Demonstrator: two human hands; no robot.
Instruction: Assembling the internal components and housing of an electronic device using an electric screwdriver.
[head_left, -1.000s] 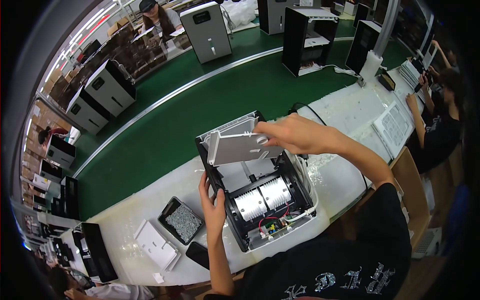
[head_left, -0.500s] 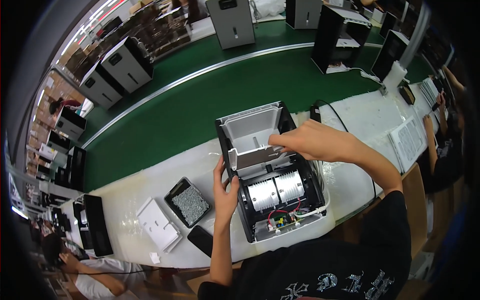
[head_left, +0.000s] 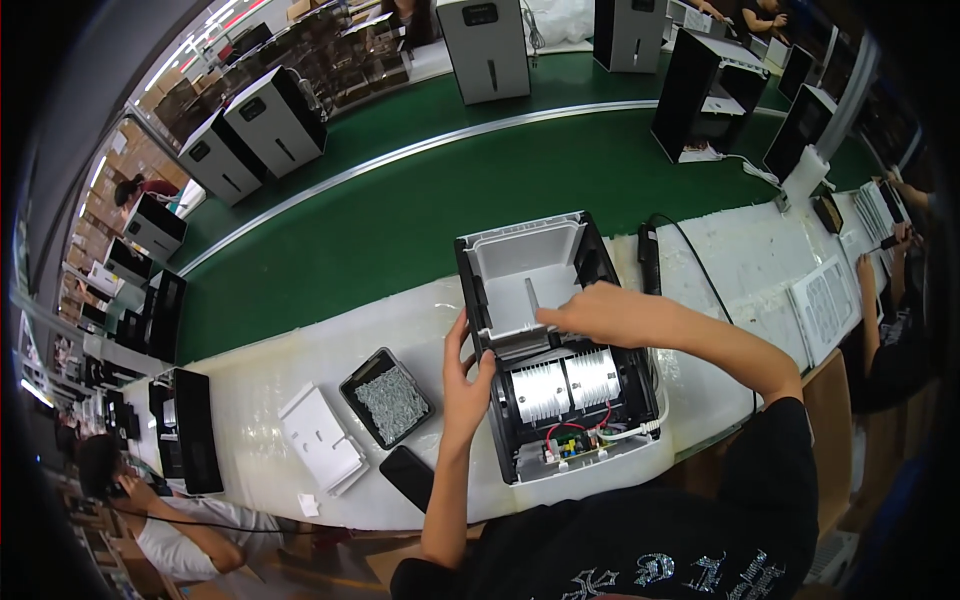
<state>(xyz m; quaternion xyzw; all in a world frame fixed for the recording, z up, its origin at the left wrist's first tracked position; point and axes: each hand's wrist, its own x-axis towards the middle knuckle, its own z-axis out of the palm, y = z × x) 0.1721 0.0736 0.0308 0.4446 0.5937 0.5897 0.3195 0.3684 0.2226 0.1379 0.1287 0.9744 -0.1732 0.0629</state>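
Two bare hands work over an open black-sided appliance body [head_left: 548, 353] that lies on its back on a padded white worktop [head_left: 250, 400], its long axis running from between 11 and 12 o'clock to between 5 and 6. The right hand [head_left: 610, 315], fingers bunched, reaches in from 4 o'clock to the inner edge of the pale compartment [head_left: 507, 285]; whether the fingertips grip anything cannot be told. From that hand the compartment opens toward 10, the ribbed silver cylinders [head_left: 540, 392] toward 7. The left hand [head_left: 466, 392], partly open, rests against the body's 9 o'clock wall, thumb at the rim; the right is the nearer to the compartment's edge.

Around the body, a tray of small metallic pieces [head_left: 392, 402] sits between 8 and 9, white panels [head_left: 325, 445] beyond it, a dark phone-like slab [head_left: 408, 480] between 7 and 8, and a corded black tool [head_left: 649, 260] between 1 and 2. A green belt [head_left: 350, 250] crosses at 12, grey-fronted cabinets [head_left: 483, 55] past it; a co-worker [head_left: 890, 330] stands toward 3.
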